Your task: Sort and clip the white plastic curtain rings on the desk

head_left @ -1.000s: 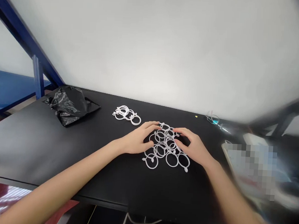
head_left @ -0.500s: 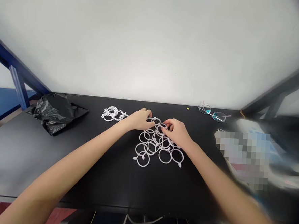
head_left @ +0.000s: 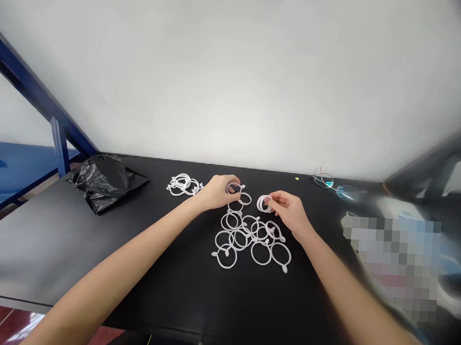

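Several white plastic rings lie spread on a black table in front of me. My left hand is closed on one white ring, held just above the far edge of the spread. My right hand pinches another white ring, lifted slightly and turned on edge. A smaller bunch of white rings lies to the left of my left hand, near the wall.
A crumpled black plastic bag lies at the table's far left. A pair of glasses rests at the far right by the wall. A blurred-out object lies on the right. A blue metal frame stands at the left.
Each hand has picked a ring out of the spread and lifted it off the table. The hands have drawn a little apart.
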Available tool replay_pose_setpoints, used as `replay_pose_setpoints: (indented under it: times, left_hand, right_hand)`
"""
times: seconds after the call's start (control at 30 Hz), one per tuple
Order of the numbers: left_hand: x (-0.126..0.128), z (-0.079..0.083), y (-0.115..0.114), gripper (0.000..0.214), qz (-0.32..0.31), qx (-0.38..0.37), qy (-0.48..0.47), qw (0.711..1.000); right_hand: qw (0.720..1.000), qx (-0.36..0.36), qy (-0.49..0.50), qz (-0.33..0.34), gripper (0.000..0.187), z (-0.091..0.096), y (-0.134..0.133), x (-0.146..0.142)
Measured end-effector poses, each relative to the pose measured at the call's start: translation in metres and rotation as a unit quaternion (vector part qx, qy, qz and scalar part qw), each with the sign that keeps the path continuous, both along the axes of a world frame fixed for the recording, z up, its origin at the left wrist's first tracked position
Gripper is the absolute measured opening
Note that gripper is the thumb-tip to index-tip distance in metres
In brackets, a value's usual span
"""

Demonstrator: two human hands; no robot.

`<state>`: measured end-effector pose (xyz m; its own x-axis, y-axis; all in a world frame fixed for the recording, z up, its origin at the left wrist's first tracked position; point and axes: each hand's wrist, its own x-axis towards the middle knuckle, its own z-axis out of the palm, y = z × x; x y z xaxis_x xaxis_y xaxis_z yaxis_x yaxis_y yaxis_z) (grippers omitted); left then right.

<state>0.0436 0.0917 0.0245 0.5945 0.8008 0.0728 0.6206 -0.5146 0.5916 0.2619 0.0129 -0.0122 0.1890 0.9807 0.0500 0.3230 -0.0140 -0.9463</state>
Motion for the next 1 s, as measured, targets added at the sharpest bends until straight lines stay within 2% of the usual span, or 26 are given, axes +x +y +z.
replay_pose_setpoints:
  times: [0.1,0.23,0.4,0.53,0.73,0.83,1.0]
  left_hand:
    - [-0.002,0.004,-0.004,0.029,0.013,0.036,-0.017,0.999]
    - [0.002,0.006,-0.005,0.034,-0.07,0.049,0.063,0.994]
    - [0.015,-0.005,0.009,0.036,-0.084,0.057,0.111,0.989]
    - [0.025,-0.01,0.023,0.048,-0.103,0.05,0.125,0.986]
    - [0.033,0.004,0.03,0.037,-0.117,0.047,0.159,0.979]
    - [0.035,0.01,0.032,0.039,-0.116,0.062,0.159,0.979]
    - [0.044,0.008,0.034,0.039,-0.12,0.063,0.173,0.976]
  right_hand:
    - [1.0,-0.002,0.028,-0.012,0.042,0.001,0.0,0.0]
    - [0.999,-0.008,0.054,-0.005,0.042,0.003,-0.002,-0.003]
    - [0.998,-0.014,0.067,0.003,0.042,0.005,-0.004,-0.005]
    - [0.997,-0.016,0.07,0.0,0.042,0.004,-0.003,-0.005]
    - [0.997,-0.013,0.075,-0.002,0.043,0.004,-0.002,-0.005]
    - [0.997,-0.012,0.078,-0.004,0.044,0.005,-0.002,-0.005]
    - [0.996,-0.013,0.084,-0.004,0.044,0.005,-0.002,-0.005]
